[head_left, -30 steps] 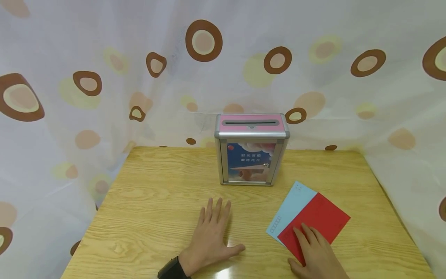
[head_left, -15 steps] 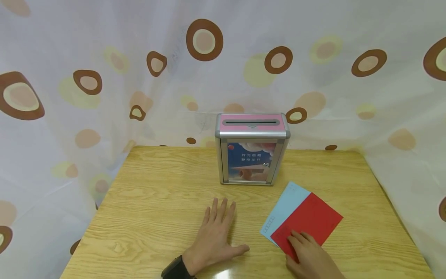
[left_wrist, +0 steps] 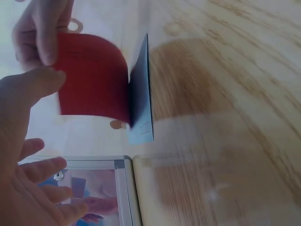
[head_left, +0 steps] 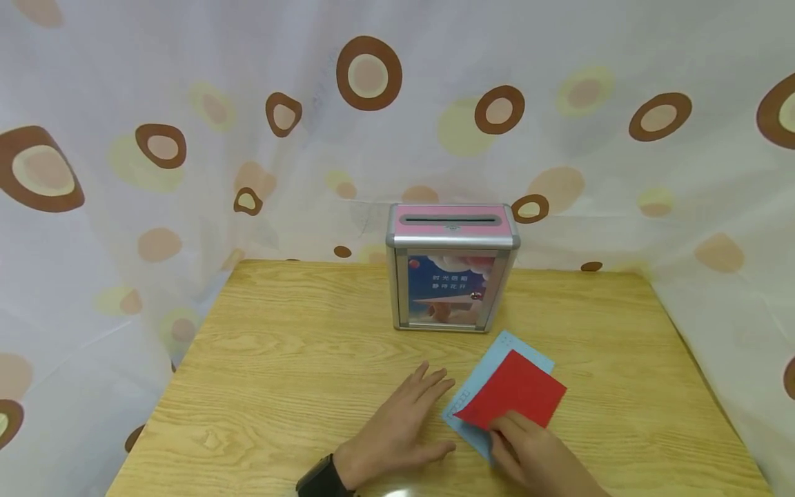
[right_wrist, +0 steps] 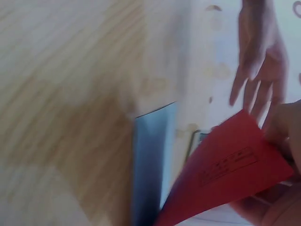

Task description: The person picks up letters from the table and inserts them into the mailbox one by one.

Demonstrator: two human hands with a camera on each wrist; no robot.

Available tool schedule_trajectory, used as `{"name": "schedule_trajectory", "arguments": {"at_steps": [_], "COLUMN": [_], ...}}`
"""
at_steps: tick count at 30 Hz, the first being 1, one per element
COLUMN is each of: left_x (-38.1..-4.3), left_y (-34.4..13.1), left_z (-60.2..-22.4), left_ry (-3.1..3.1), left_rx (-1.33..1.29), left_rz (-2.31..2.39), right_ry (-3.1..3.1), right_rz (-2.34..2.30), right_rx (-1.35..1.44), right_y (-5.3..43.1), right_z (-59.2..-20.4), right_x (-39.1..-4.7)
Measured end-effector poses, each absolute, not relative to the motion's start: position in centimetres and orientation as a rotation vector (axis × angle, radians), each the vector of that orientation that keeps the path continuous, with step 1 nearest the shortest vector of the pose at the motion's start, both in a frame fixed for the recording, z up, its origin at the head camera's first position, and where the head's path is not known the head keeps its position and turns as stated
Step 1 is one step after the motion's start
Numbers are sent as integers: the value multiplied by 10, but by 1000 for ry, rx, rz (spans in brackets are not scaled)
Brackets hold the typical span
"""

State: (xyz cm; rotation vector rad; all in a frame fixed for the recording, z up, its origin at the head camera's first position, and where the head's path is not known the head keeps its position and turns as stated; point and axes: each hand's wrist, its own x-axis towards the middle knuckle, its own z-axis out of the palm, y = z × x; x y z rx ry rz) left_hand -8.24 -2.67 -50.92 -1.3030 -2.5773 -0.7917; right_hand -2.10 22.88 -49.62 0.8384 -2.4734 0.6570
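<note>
A red envelope (head_left: 512, 390) is pinched at its near edge between the thumb and fingers of my right hand (head_left: 528, 449). That edge is raised and the paper bends, as the left wrist view shows. Beneath it a light blue envelope (head_left: 477, 376) lies on the table, partly covered by the red one. My left hand (head_left: 400, 424), with a black band at the wrist, is just left of the envelopes, fingers extended and thumb spread, holding nothing. Behind them stands a pink and silver letter box (head_left: 453, 276) with a slot in its top and a small lock on its front.
The wooden table (head_left: 298, 345) extends to both sides of the hands and box. A white curtain (head_left: 298, 55) with brown and yellow spots hangs behind the table and along its sides.
Both envelopes have slid left with my right hand, and the red one's near edge has come up off the blue one. My left hand has moved right and turned toward them.
</note>
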Motion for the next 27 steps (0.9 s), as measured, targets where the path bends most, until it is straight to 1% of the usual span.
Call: {"name": "schedule_trajectory", "arguments": {"at_steps": [6, 9, 20, 27], "left_x": [-88, -89, -94, -95], "left_y": [-17, -14, -16, -19], "left_z": [-507, -506, -514, -515], "left_ry": [-2463, -2445, -2508, -2458], "left_rx": [-1339, -1348, -1327, -1300], "left_rz": [-1047, -1086, -1175, -1307], "right_ry": [-2290, -2249, -2183, -2006], "right_rz": [747, 824, 927, 1117], "right_rx": [1024, 1076, 1051, 1103], "right_y": [220, 217, 207, 200], "right_z": [-479, -472, -460, -459], "right_x": [-24, -24, -23, -33]}}
